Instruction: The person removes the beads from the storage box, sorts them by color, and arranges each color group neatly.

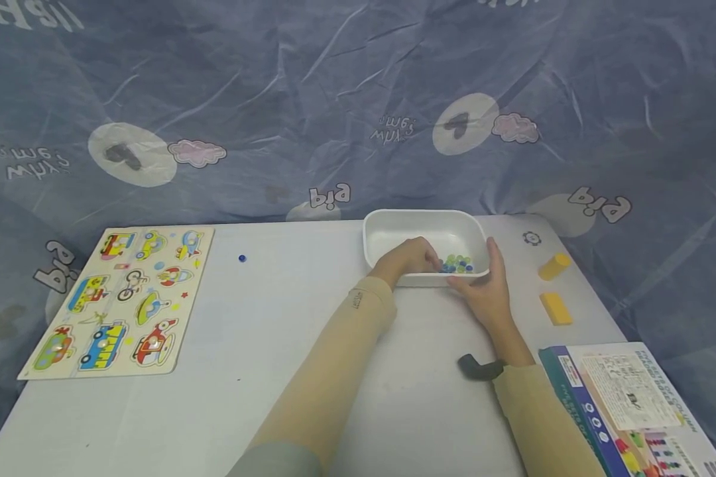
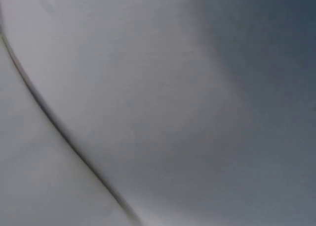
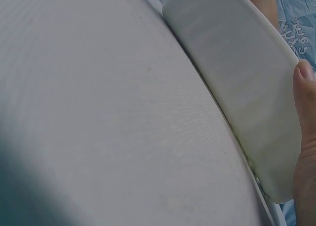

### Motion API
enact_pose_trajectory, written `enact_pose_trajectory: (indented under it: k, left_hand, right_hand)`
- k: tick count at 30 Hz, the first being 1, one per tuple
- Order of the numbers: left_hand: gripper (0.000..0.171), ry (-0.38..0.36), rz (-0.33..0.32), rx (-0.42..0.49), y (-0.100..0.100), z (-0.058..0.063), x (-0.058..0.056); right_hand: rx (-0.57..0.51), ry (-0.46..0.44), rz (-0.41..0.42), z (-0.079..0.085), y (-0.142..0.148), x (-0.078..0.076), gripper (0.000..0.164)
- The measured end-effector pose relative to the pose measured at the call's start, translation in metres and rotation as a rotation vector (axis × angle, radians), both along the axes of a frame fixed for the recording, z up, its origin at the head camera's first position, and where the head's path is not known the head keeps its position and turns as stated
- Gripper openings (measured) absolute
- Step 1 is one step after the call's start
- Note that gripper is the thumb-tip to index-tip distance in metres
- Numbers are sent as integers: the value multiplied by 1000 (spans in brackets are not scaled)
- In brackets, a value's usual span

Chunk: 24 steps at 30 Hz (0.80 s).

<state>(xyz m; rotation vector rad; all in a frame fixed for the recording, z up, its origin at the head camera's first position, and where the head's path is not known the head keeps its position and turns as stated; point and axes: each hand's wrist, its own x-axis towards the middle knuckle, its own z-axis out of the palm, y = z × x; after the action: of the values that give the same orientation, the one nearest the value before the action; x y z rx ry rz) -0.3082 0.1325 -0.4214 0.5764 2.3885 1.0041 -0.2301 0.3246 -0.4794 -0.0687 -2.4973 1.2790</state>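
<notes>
Currently, beads (image 1: 458, 264) are being held in the near right corner of a white tub (image 1: 432, 228), by the desk's (image 1: 298, 298) far edge. Apparently they are being touched by the left hand (image 1: 410, 257), fingers bent; any pinch cannot be told. That corner is being braced by the right hand (image 1: 490, 291), fingers straight, thumb spread wide.

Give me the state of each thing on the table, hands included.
White tray: open-topped, holding beads.
Those beads: loose, gathered toward tray's near right corner.
Blue bead: alone on the table, outside tray.
Puzzle board: flat, vehicle pieces seated.
Yellow cylinder: untouched.
Yellow block: untouched.
Printed box: lying flat.
Left hand: inside tray at beads, pinch unclear.
Right hand: spread around tray's near right corner.
</notes>
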Motion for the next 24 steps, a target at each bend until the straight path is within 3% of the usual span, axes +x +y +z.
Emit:
enact_pose_trajectory:
  k: [18,24]
  left_hand:
    - [20,-8,-24,-24,5,-2,-2]
    - [15,106,-67,8,8,-2,-6]
  right_hand:
    - [-16,2,6,1,-2,0,113]
    - [-16,-6,13,1,1,0,112]
